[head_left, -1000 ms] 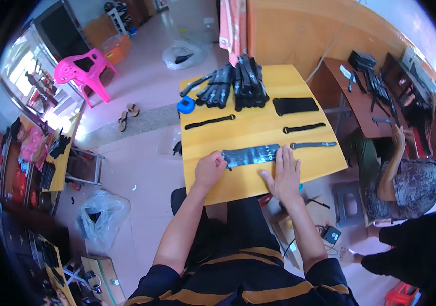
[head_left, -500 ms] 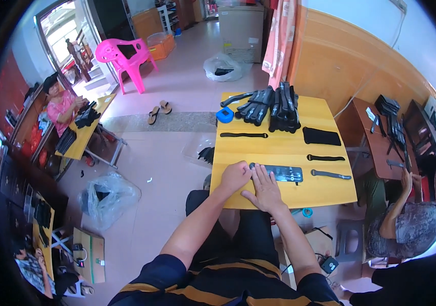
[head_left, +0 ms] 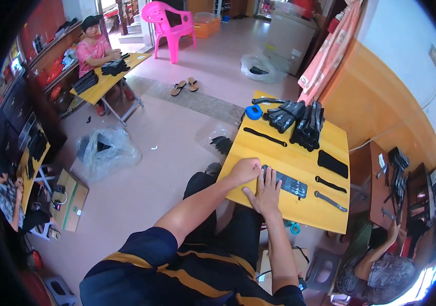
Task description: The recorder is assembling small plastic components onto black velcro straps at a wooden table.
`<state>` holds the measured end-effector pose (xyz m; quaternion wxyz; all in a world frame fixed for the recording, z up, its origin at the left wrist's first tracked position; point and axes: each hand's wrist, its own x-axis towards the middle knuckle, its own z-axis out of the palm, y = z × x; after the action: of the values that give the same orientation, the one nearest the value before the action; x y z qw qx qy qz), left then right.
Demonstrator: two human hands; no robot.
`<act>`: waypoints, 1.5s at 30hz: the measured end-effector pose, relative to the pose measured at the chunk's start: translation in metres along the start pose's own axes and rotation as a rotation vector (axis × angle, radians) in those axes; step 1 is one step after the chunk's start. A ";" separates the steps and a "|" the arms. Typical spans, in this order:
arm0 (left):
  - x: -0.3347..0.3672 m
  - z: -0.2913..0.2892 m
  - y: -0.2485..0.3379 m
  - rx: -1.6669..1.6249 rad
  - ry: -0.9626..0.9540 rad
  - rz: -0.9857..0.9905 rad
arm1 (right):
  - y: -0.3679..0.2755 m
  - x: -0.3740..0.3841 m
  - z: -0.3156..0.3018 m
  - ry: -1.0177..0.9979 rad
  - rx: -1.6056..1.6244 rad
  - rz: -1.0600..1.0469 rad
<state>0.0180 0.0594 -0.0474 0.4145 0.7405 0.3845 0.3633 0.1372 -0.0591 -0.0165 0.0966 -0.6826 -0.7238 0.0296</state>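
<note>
Black pkg [head_left: 294,185] under R hand [head_left: 267,195].

Bare tabletop [head_left: 294,162] gives a flat lane between the long strap [head_left: 265,136] and the packet [head_left: 293,185], up to the black pad [head_left: 333,163]. Bundles [head_left: 285,117] heap up across the far side, beside the blue case [head_left: 253,112]. The left hand [head_left: 245,172] and right hand [head_left: 267,189] block the packet's left end; the near edge beyond it is open.
</note>
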 end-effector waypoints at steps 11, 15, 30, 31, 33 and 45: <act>-0.001 0.002 0.011 -0.037 0.108 -0.005 | 0.037 -0.004 -0.008 0.183 0.246 0.031; -0.004 0.000 0.002 0.006 0.099 0.063 | 0.058 -0.009 -0.004 0.103 0.028 0.182; -0.007 0.000 -0.003 -0.099 0.041 0.143 | 0.119 -0.047 -0.024 0.072 -0.049 0.582; -0.006 0.000 -0.005 -0.085 0.066 0.163 | 0.120 -0.045 -0.028 0.112 -0.001 0.559; -0.008 -0.002 0.003 -0.071 0.056 0.116 | 0.105 -0.027 -0.045 0.204 0.122 0.415; -0.013 -0.009 0.014 -0.094 0.079 0.088 | 0.074 0.154 -0.013 0.372 0.143 -0.060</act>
<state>0.0083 0.0457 -0.0340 0.4168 0.7216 0.3501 0.4278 0.2043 0.0975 -0.0013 0.2778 -0.6457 -0.7096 -0.0485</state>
